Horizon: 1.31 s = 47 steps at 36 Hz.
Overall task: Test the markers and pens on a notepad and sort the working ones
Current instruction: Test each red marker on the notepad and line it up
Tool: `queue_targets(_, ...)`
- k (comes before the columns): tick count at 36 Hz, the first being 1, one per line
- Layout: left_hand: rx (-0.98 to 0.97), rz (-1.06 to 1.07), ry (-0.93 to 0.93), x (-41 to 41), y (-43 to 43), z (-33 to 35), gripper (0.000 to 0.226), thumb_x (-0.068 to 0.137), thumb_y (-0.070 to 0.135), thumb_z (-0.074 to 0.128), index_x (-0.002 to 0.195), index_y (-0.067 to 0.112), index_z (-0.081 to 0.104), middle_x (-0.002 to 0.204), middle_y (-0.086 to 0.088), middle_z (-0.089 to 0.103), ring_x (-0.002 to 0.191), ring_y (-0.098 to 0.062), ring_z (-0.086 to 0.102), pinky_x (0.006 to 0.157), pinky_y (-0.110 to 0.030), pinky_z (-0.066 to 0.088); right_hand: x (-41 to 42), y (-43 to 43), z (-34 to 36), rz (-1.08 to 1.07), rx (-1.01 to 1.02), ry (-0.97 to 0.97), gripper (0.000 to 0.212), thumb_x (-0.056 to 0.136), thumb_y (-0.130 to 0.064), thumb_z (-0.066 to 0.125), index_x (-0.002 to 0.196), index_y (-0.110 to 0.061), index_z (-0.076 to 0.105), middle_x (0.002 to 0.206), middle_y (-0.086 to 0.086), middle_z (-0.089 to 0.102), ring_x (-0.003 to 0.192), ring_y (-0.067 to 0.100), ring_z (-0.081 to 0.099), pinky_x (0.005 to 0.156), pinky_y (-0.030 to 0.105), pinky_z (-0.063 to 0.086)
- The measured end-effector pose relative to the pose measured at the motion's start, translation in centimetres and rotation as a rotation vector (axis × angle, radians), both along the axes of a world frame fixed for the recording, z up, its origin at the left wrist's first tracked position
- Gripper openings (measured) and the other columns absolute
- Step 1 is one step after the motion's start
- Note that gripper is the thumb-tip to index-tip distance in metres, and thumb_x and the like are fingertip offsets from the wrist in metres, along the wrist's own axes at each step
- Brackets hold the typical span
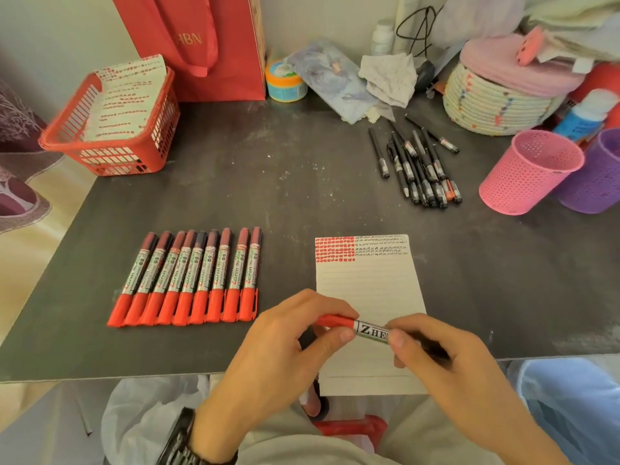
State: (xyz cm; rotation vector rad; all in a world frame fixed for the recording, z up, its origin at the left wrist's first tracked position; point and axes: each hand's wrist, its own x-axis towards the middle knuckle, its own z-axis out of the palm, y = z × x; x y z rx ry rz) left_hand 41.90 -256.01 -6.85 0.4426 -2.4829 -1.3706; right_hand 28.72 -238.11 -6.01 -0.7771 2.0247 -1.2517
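While both hands grip it, marker hovers over notepad.

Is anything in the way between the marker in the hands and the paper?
Only its own red cap, which is on the tip and gripped by the left hand. The right hand holds the marker over the notepad; nothing else visible lies between them.

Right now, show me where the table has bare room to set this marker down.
Widest bare patch: mid table, bordered by the red basket, the black pens, the notepad and the marker row. Narrower strips: between marker row and notepad, and right of the notepad, before the pink cup. Back right is crowded.
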Motion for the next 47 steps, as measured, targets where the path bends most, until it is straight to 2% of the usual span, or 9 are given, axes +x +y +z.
queue_targets(3,-0.091,-0.012,0.019,-0.7,-1.0,0.7,0.020,0.092,0.044,0.062,0.112,0.043,0.063,0.108,0.021,0.065,0.100,-0.009,0.066,0.079,-0.013,0.046,-0.4,-0.7,0.2,0.008,-0.007,0.057,0.025,0.081,-0.061,0.051,0.095,-0.049,0.068,0.070,-0.008,0.067,0.063,0.006,0.058,0.060,0.011,0.043)
queue_targets(6,-0.092,-0.018,0.047,-1.4,-2.1,1.3,0.047,0.089,0.051,0.065,0.133,0.048,0.049,0.126,0.021,0.059,0.116,-0.009,0.059,0.089,-0.019,0.045,-0.6,-1.8,0.3,-0.040,-0.066,0.009,0.026,0.081,-0.062,0.051,0.091,-0.046,0.069,0.066,-0.009,0.064,0.057,-0.001,0.053,0.058,0.008,0.039)
queue_targets(9,0.271,0.002,0.225,-2.5,-3.0,2.2,0.067,0.086,0.056,0.068,0.145,0.040,0.040,0.144,0.009,0.051,0.130,-0.018,0.052,0.100,-0.037,0.046,-0.3,-3.1,0.3,-0.070,-0.113,-0.094,0.033,0.077,-0.065,0.050,0.091,-0.042,0.070,0.066,-0.007,0.062,0.054,0.001,0.048,0.057,0.013,0.038)
queue_targets(14,1.049,0.238,0.542,-5.2,-3.8,4.0,0.038,0.083,0.049,0.064,0.100,0.017,0.074,0.113,-0.009,0.070,0.107,-0.030,0.066,0.083,-0.038,0.055,0.8,-5.7,0.2,-0.134,-0.158,-0.261,0.044,0.075,-0.058,0.052,0.094,-0.025,0.074,0.063,-0.005,0.060,0.050,0.002,0.044,0.053,0.015,0.038)
queue_targets(16,1.221,0.268,0.610,-6.0,-3.9,4.4,0.033,0.085,0.046,0.061,0.074,0.015,0.066,0.082,-0.005,0.064,0.075,-0.026,0.063,0.066,-0.031,0.051,1.3,-6.6,0.0,-0.155,-0.155,-0.267,0.047,0.075,-0.057,0.051,0.097,-0.022,0.073,0.063,-0.004,0.059,0.050,0.001,0.044,0.056,0.017,0.037)
queue_targets(18,1.321,0.289,0.659,-6.8,-4.0,4.6,0.041,0.092,0.042,0.054,0.060,0.018,0.047,0.060,0.001,0.043,0.052,-0.017,0.041,0.053,-0.027,0.033,1.7,-7.4,-0.1,-0.192,-0.157,-0.250,0.046,0.075,-0.057,0.050,0.096,-0.022,0.072,0.062,-0.004,0.058,0.052,0.002,0.045,0.060,0.020,0.037)
queue_targets(22,1.404,0.314,0.700,-7.9,-4.1,4.7,0.050,0.093,0.036,0.052,0.050,0.021,0.032,0.046,0.007,0.022,0.041,-0.009,0.017,0.043,-0.024,0.016,2.3,-8.3,-0.3,-0.229,-0.149,-0.171,0.042,0.076,-0.060,0.048,0.095,-0.028,0.069,0.064,-0.006,0.060,0.055,0.003,0.050,0.060,0.018,0.039)
queue_targets(36,1.520,0.274,0.700,-7.9,-3.9,4.4,0.055,0.091,0.039,0.055,0.047,0.023,0.026,0.042,0.009,0.019,0.037,-0.007,0.014,0.037,-0.021,0.014,4.0,-8.7,-0.6,-0.336,-0.168,-0.047,0.031,0.077,-0.057,0.047,0.094,-0.037,0.063,0.082,-0.027,0.064,0.085,-0.005,0.059,0.072,0.003,0.044)
queue_targets(47,1.512,0.123,0.692,-7.6,-3.5,4.3,0.056,0.090,0.042,0.055,0.047,0.024,0.024,0.040,0.009,0.022,0.036,-0.007,0.014,0.035,-0.021,0.014,4.4,-7.9,0.4,-0.348,-0.232,-0.128,0.045,0.072,-0.065,0.046,0.093,-0.030,0.066,0.064,-0.012,0.059,0.052,0.006,0.048,0.058,0.018,0.036)
